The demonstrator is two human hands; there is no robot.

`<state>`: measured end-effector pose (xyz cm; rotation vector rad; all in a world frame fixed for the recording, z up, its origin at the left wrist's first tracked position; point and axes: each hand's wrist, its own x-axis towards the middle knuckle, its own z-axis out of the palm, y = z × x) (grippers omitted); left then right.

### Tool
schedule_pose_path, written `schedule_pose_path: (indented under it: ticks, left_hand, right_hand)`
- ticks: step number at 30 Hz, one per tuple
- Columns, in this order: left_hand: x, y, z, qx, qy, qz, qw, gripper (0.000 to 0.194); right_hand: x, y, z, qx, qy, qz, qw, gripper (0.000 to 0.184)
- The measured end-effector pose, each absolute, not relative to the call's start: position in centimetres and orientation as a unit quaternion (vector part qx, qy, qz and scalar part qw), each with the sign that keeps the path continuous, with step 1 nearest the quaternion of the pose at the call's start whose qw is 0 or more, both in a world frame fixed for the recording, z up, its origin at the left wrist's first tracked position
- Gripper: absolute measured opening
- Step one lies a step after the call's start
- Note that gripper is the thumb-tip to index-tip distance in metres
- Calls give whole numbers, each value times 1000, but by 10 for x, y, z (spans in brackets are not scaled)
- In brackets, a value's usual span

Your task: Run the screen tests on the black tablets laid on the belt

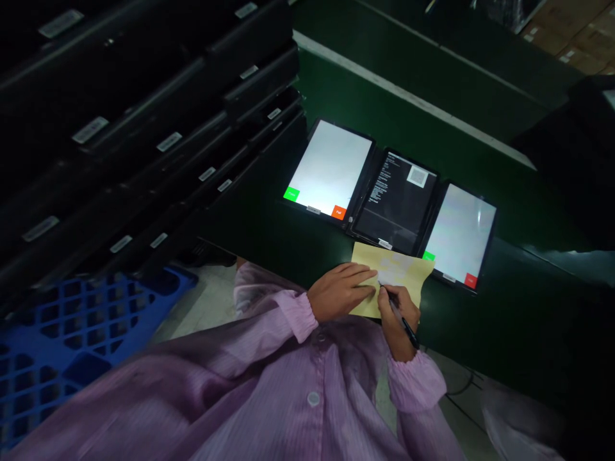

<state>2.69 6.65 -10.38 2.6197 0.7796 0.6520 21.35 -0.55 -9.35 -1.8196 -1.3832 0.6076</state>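
Step in hand: I judge this to be writing on the thin yellow rectangular paper sheet (409, 272).
Next move: as I read it, it calls for controlled pen strokes with the paper held flat.
Left hand (342, 291): fingers extended, laid palm down on the sheet's left part; I see nothing gripped.
Right hand (400, 317): fingers closed around a slim black pen (406, 328), slanted, its tip toward the sheet.
Yellow sheet: on the dark green tabletop (533, 314), near its edge, just below the middle one of three flat black-framed tablets (398, 205).
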Motion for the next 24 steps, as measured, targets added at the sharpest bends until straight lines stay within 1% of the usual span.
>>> schedule_pose_path:
  ticks: [4, 18, 24]
  left_hand:
    - [27, 66, -105, 920, 274, 230, 160, 20]
    - [27, 66, -105, 918, 273, 233, 168, 22]
    - [26, 66, -106, 918, 274, 233, 167, 21]
  right_hand:
    - [213, -5, -94, -724, -542, 230, 359, 28]
    - [212, -6, -93, -724, -529, 227, 380, 27]
    - [212, -5, -93, -731, -528, 225, 369, 29]
